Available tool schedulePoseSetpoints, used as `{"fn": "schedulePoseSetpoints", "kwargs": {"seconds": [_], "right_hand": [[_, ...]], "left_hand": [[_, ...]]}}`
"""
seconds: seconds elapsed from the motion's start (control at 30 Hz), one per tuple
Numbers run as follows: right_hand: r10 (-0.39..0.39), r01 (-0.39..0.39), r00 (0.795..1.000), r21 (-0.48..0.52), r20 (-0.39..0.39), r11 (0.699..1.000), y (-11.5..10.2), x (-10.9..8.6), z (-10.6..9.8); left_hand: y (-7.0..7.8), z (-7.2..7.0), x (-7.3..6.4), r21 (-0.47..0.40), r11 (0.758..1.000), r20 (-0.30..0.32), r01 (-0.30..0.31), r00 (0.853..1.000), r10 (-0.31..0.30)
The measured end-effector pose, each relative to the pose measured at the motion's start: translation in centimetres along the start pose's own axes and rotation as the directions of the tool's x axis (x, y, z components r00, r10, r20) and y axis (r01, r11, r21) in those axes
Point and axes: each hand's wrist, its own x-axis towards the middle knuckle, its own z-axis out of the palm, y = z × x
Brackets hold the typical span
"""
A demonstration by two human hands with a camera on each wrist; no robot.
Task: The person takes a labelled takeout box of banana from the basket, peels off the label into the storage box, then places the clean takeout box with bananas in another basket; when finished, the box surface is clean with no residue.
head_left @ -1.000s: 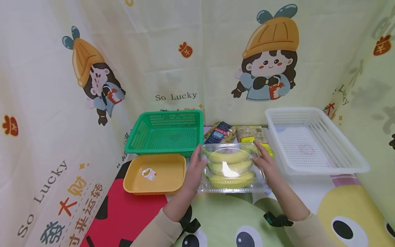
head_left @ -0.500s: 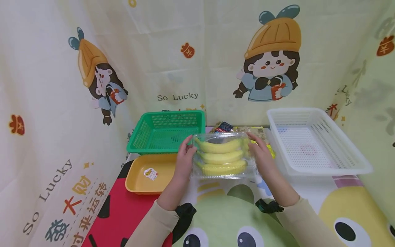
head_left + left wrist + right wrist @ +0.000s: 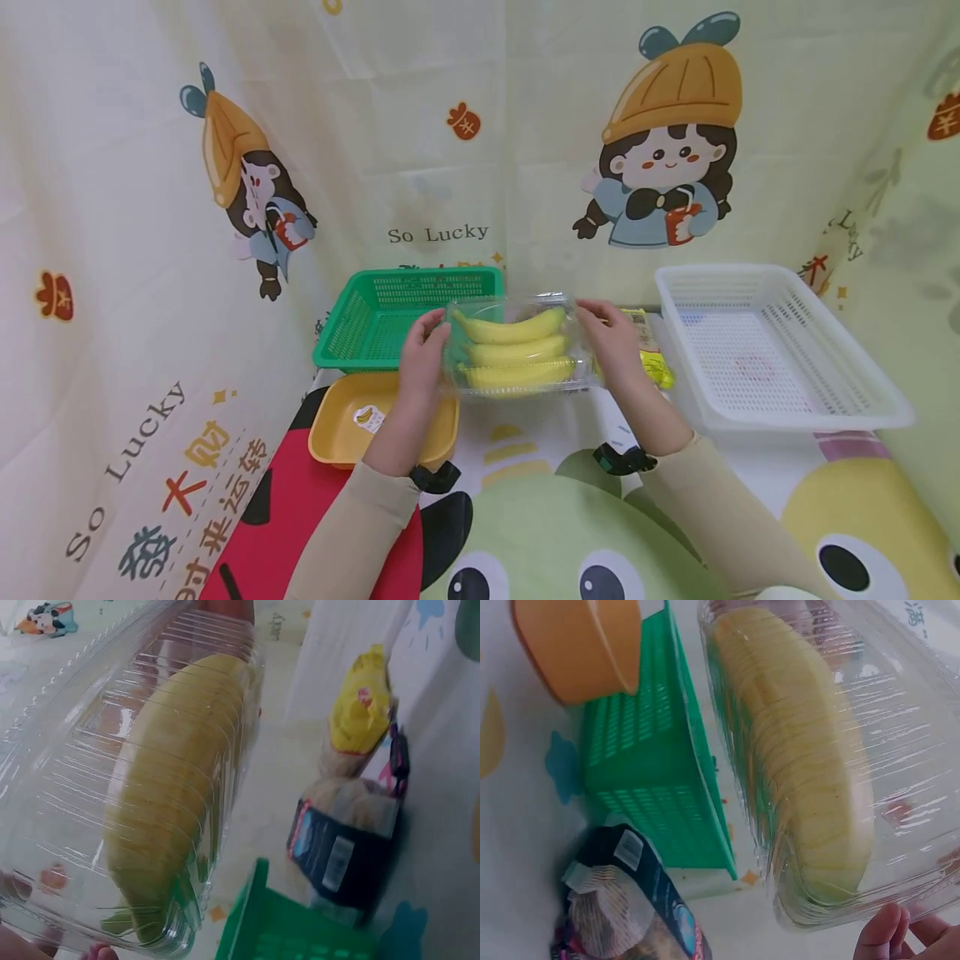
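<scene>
A clear plastic clamshell box [image 3: 454, 350] with several yellow bananas [image 3: 517, 351] inside is held up off the table, its lid closed. My left hand [image 3: 422, 358] grips its left end and my right hand [image 3: 611, 343] grips its right end. In the right wrist view, fingertips [image 3: 885, 930] pinch the box's edge. The left wrist view shows a banana [image 3: 176, 780] through the ribbed plastic. Behind the box's upper left part lies the green basket [image 3: 360, 333]; below my left hand is the yellow-orange tray [image 3: 330, 425] with a banana sticker.
A white perforated basket [image 3: 795, 408] stands at the right. Behind my right hand lies a yellow bag [image 3: 654, 362]. A dark blue pasta packet [image 3: 337, 855], mostly hidden in the head view, shows beside it in the wrist views. Printed cloth covers the table and walls.
Both hands have lifted the banana box and carried it left and away from me, from in front of the packets toward the green basket. The grip stays on both ends.
</scene>
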Motion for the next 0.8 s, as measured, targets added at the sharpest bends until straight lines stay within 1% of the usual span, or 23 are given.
{"fn": "schedulePoseSetpoints", "kwargs": {"seconds": [0.17, 0.23, 0.33, 0.37, 0.5, 0.6, 0.73, 0.8], "right_hand": [[-0.048, 0.048, 0.998, 0.002, -0.028, 0.999, -0.9, 1.3, 1.7], [-0.063, 0.063, 0.998, 0.000, -0.026, 0.998, -1.3, 1.7, 2.3], [-0.058, 0.058, 0.998, -0.020, -0.003, 0.998, -1.9, 2.4, 3.3], [-0.051, 0.051, 0.999, -0.016, 0.007, 0.999, -2.1, 2.6, 3.6], [-0.005, 0.005, 0.999, -0.003, 0.034, 1.000, -2.9, 3.2, 4.9], [0.005, -0.006, 0.996, 0.008, 0.086, 1.000, -3.6, 3.6, 6.0], [0.008, -0.006, 0.986, -0.014, 0.169, 1.000, -4.1, 4.5, 7.5], [0.016, -0.013, 0.983, -0.016, 0.185, 1.000, -4.0, 5.1, 8.1]], "left_hand": [[1.2, -1.2, 1.4, -0.034, 0.999, 0.002, 0.035, 0.999, -0.035], [1.5, -1.7, 1.9, -0.055, 0.998, 0.010, 0.043, 0.999, -0.042], [1.8, -2.6, 2.6, -0.059, 0.997, 0.034, 0.041, 0.999, -0.039], [1.9, -2.8, 2.9, -0.052, 0.998, 0.048, 0.037, 0.998, -0.035], [2.1, -3.7, 4.0, 0.027, 0.999, 0.104, 0.035, 0.994, -0.038], [2.4, -4.4, 5.2, 0.072, 0.997, 0.074, 0.034, 0.996, -0.039], [2.8, -5.4, 6.7, 0.153, 0.988, -0.017, 0.023, 1.000, -0.020], [3.0, -5.9, 7.4, 0.191, 0.981, -0.040, 0.020, 0.999, -0.012]]}}
